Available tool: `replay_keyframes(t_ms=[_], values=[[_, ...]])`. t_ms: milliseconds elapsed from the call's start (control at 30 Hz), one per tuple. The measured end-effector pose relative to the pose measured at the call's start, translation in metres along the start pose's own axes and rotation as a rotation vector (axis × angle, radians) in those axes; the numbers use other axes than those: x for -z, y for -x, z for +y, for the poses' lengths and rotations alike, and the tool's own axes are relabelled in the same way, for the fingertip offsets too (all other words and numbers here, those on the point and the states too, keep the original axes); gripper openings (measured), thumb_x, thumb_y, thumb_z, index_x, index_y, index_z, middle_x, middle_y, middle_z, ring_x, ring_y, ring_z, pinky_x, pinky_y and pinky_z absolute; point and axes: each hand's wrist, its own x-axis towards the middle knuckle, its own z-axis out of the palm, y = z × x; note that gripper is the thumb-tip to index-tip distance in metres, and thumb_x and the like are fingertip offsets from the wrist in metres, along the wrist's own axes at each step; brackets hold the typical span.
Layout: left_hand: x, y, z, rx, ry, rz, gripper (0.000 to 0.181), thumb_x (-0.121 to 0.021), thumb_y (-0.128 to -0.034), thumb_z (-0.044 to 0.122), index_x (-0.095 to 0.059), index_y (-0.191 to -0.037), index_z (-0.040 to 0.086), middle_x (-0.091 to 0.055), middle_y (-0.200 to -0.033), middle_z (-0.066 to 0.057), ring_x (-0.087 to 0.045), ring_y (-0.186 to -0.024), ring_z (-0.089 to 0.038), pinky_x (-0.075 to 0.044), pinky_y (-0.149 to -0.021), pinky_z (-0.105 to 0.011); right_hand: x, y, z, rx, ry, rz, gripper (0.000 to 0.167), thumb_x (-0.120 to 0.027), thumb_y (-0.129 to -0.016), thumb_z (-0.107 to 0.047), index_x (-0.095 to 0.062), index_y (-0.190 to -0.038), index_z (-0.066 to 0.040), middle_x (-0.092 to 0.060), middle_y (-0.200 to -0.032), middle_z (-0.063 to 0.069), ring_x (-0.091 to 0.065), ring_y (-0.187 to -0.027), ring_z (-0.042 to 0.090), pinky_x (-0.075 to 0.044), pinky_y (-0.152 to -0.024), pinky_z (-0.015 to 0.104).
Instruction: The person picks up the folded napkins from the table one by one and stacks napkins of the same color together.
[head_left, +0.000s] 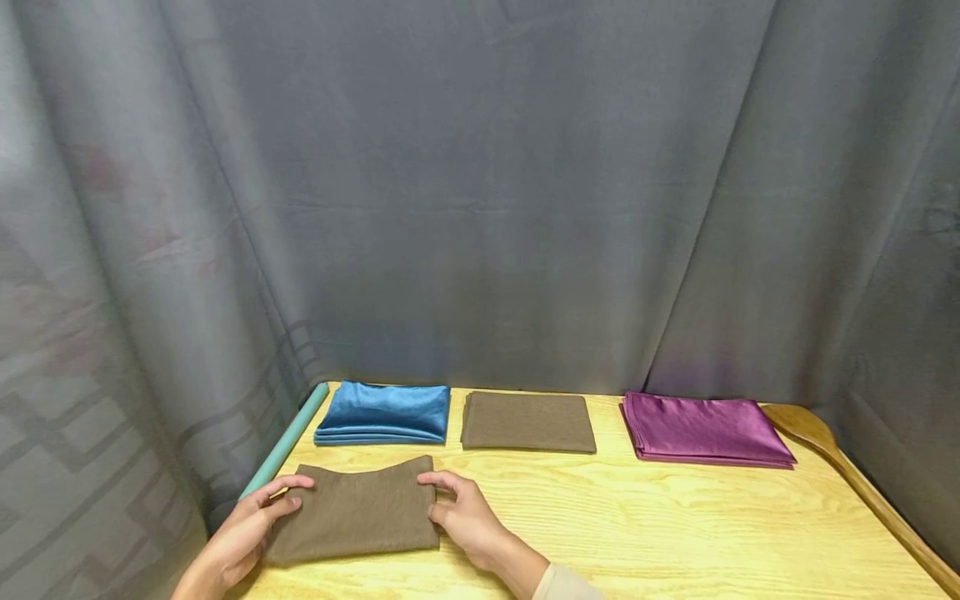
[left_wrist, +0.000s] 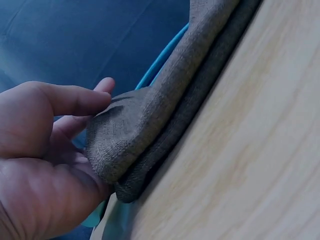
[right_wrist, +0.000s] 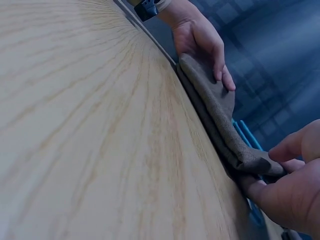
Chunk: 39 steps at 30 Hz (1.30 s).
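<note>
A folded brown cloth point(head_left: 360, 512) lies near the front left of the table, its far edge raised at both corners and sagging between them. My left hand point(head_left: 247, 529) holds its left end, and in the left wrist view the layered end point(left_wrist: 120, 140) sits between thumb and fingers. At the right end, my right hand point(head_left: 468, 517) pinches the far corner between thumb and fingers. In the right wrist view the cloth's folded layers point(right_wrist: 215, 115) stretch between both hands, close to the tabletop. Some fingertips are hidden behind the fabric.
Along the back of the wooden table point(head_left: 637, 533) lie a folded blue satin cloth point(head_left: 386, 414), a second folded brown cloth point(head_left: 528, 422) and a folded purple cloth point(head_left: 705, 427). A green rod point(head_left: 288, 442) lines the left edge; a long wooden spoon point(head_left: 847, 467) the right. Grey curtains point(head_left: 480, 192) surround it.
</note>
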Motion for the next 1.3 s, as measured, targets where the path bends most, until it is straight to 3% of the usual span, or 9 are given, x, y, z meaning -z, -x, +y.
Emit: replay_keyframes(t_ms=[133,200,400,567,767,900,1033,1167,1300], values=[[0.006,0.002,-0.001,-0.025,0.042,-0.086,0.031,-0.052,-0.1077,0.017,-0.063,-0.135,0.026,-0.059,-0.119,0.009,-0.065,-0.102,-0.013,-0.058,-0.088,-0.035,0.001,-0.001,0.001,-0.003,-0.033,0.005,0.05,-0.057,-0.084,0.013,-0.063,-0.133,0.004,-0.055,-0.14,0.02,-0.049,-0.07,0.008,-0.048,-0.072,0.02],[0.009,0.003,-0.001,-0.036,0.052,-0.107,0.032,-0.052,-0.1077,0.015,-0.063,-0.136,0.025,-0.06,-0.118,0.008,-0.065,-0.101,-0.013,-0.059,-0.087,-0.035,0.002,-0.002,0.002,-0.003,-0.035,0.016,0.05,-0.057,-0.083,0.013,-0.063,-0.132,0.004,-0.056,-0.14,0.021,-0.054,-0.076,0.009,-0.049,-0.073,0.02],[0.01,0.004,-0.002,-0.053,-0.036,-0.036,0.033,-0.06,-0.1028,0.012,-0.066,-0.131,0.028,-0.062,-0.096,0.012,-0.059,-0.085,-0.006,-0.054,-0.076,-0.024,0.008,-0.005,0.006,-0.007,-0.055,0.048,0.051,-0.057,-0.081,0.014,-0.065,-0.13,0.005,-0.06,-0.138,0.024,-0.06,-0.108,0.02,-0.055,-0.078,0.026],[0.007,0.003,-0.003,-0.022,-0.047,-0.003,0.035,-0.064,-0.1004,0.013,-0.067,-0.126,0.036,-0.062,-0.096,0.014,-0.059,-0.087,-0.003,-0.052,-0.079,-0.021,0.017,-0.004,0.006,-0.026,-0.074,0.052,0.052,-0.056,-0.082,0.015,-0.063,-0.133,0.007,-0.058,-0.14,0.025,-0.062,-0.105,0.02,-0.057,-0.08,0.029],[0.005,0.002,-0.002,0.002,-0.052,-0.012,0.029,-0.064,-0.1007,0.014,-0.067,-0.125,0.029,-0.065,-0.104,0.01,-0.061,-0.091,-0.005,-0.054,-0.083,-0.022,0.026,0.0,0.006,-0.025,-0.062,0.058,0.052,-0.056,-0.081,0.015,-0.062,-0.132,0.008,-0.057,-0.14,0.026,-0.06,-0.104,0.019,-0.056,-0.081,0.029],[0.003,0.001,-0.001,0.03,-0.07,-0.047,0.027,-0.063,-0.1014,0.018,-0.066,-0.127,0.026,-0.059,-0.099,0.009,-0.055,-0.084,-0.006,-0.052,-0.078,-0.024,0.029,0.002,0.005,-0.029,-0.057,0.056,0.052,-0.056,-0.082,0.015,-0.062,-0.133,0.008,-0.056,-0.14,0.026,-0.06,-0.102,0.019,-0.055,-0.081,0.029],[0.002,-0.001,-0.003,0.02,-0.056,-0.087,0.026,-0.06,-0.1032,0.017,-0.066,-0.128,0.022,-0.063,-0.106,0.008,-0.062,-0.095,-0.008,-0.056,-0.086,-0.027,0.034,0.005,0.005,-0.035,-0.057,0.049,0.051,-0.057,-0.083,0.014,-0.062,-0.134,0.008,-0.053,-0.143,0.027,-0.059,-0.099,0.018,-0.055,-0.081,0.028],[-0.003,-0.003,-0.006,-0.014,-0.07,-0.052,0.023,-0.063,-0.1016,0.014,-0.07,-0.122,0.023,-0.07,-0.102,0.008,-0.064,-0.093,-0.007,-0.058,-0.083,-0.026,0.038,0.008,0.005,-0.035,-0.06,0.044,0.051,-0.058,-0.084,0.013,-0.061,-0.134,0.008,-0.052,-0.143,0.027,-0.059,-0.095,0.016,-0.055,-0.079,0.026],[-0.013,-0.002,-0.003,-0.053,-0.146,0.076,0.028,-0.069,-0.0979,0.014,-0.07,-0.126,0.011,-0.07,-0.098,0.008,-0.063,-0.086,-0.004,-0.057,-0.077,-0.024,0.042,0.009,0.004,-0.034,-0.083,0.039,0.051,-0.057,-0.084,0.013,-0.061,-0.135,0.008,-0.054,-0.141,0.026,-0.061,-0.096,0.016,-0.057,-0.079,0.026]])
